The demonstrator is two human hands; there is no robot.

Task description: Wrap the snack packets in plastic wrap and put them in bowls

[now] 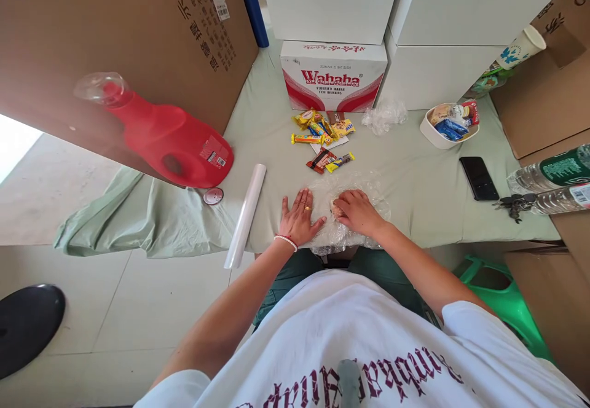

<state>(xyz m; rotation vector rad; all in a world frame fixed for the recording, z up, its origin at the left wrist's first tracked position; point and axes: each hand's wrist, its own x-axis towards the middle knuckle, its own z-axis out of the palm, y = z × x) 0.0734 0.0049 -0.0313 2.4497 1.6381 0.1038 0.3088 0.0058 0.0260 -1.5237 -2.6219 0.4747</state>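
Note:
My left hand (298, 216) lies flat on the pale green cloth, fingers stretched out, with nothing in it. Beside it, my right hand (358, 211) curls over a small pinkish-tan item (337, 210), mostly hidden beneath the fingers; its kind I cannot make out. Under and around that hand spreads crumpled clear plastic film (375, 194), which reaches the table's front edge. Beyond both hands sits a loose pile of wrapped snack bars (318, 126), with a dark red packet (318, 161) and a yellow-and-blue bar (340, 163) closest to me.
To the left are a roll of clear film (246, 214), a red jug (177, 144) and a large carton (184, 21). A Wahaha box (334, 79) stands behind the snacks. On the right are a white tub (437, 136), a phone (479, 178), keys (515, 205) and bottles (553, 174).

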